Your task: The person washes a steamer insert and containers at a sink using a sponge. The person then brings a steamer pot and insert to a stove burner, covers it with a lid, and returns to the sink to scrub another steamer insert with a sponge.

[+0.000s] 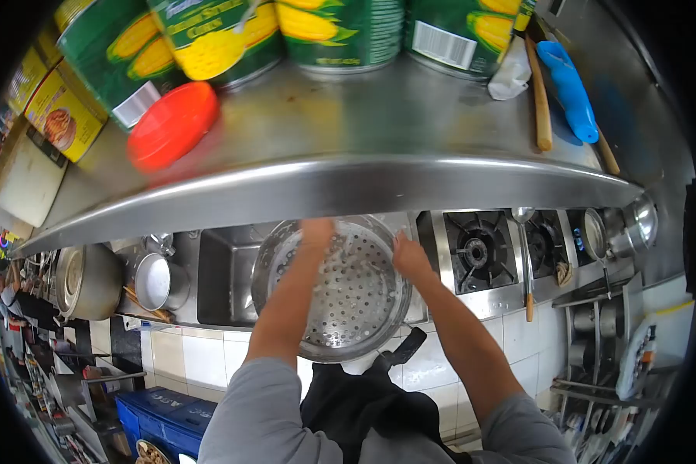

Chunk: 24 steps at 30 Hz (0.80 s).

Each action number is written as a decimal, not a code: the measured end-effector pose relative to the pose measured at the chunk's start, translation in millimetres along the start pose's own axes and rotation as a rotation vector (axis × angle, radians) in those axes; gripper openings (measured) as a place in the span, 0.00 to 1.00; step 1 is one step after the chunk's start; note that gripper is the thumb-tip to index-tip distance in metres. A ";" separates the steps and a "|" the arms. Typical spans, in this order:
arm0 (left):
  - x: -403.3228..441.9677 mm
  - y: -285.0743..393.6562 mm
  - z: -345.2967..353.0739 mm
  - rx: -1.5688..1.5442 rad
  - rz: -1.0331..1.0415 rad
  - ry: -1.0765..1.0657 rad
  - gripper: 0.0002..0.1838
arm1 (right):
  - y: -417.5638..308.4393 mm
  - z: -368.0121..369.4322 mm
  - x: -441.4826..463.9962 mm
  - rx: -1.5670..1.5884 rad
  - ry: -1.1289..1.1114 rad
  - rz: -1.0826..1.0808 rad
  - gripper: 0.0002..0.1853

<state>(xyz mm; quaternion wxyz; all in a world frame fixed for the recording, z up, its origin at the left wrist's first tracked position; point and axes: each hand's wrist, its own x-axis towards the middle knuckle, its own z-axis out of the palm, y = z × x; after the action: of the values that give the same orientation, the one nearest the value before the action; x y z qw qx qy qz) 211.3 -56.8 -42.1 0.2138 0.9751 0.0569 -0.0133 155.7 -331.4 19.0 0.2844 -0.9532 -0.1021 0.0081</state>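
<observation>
A large round metal steamer tray (348, 286), its base full of holes and wet-looking, lies over the sink (228, 278) in front of me. My right hand (411, 257) is closed at the tray's right rim, thumb up. Over the tray's far left part is my left hand (317, 230), blurred and partly cut off by the shelf edge, so its fingers and anything in them do not show.
Above, a steel shelf (348, 116) carries corn cans (340, 31), a red lid (174, 124) and a blue-handled tool (568, 91). Gas burners (478, 251) stand right of the sink. Pots (162, 282) sit on the left; a blue crate (166, 417) is below.
</observation>
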 end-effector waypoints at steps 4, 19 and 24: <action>-57.8 3.5 -65.3 -0.043 0.194 0.601 0.13 | 7.0 3.3 -36.5 -0.009 -0.045 0.071 0.15; -88.1 -2.9 -76.5 -0.011 0.206 0.475 0.16 | 6.5 -6.4 -22.3 0.060 0.010 0.141 0.10; -42.7 -29.5 1.2 0.402 0.098 0.538 0.20 | 16.9 -9.7 -33.8 0.094 0.049 0.231 0.12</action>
<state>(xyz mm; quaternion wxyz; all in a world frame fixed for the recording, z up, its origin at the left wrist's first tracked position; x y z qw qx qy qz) 165.4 -35.2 -53.2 -0.0050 0.9680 0.0606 0.2436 126.5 -357.3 16.5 0.3284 -0.9441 0.0158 0.0226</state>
